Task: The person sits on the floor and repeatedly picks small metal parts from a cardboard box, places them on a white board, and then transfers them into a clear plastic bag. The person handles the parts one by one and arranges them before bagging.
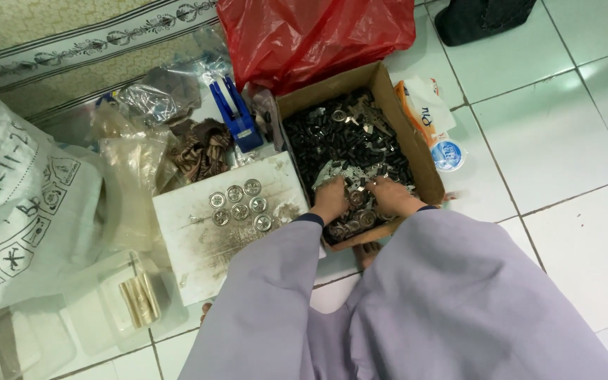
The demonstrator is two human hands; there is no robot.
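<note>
Both my hands reach into an open cardboard box [420, 151] on the tiled floor. The box holds a heap of small dark parts [339, 141] and round silvery metal discs [357, 218] at its near end. My left hand [331, 198] rests among the discs with fingers curled; my right hand [392, 195] lies beside it, fingertips on small metal pieces. Whether either hand grips a piece is hidden. Left of the box, several round metal discs [239, 204] lie in rows on a dirty white board [212, 246].
A red plastic bag [311, 35] lies behind the box, a blue tool [237, 116] beside it. A printed white sack [15, 204] and clear plastic bags [135, 148] crowd the left. An orange-and-white packet [431, 116] sits right of the box, a dark object [480, 17] farther back.
</note>
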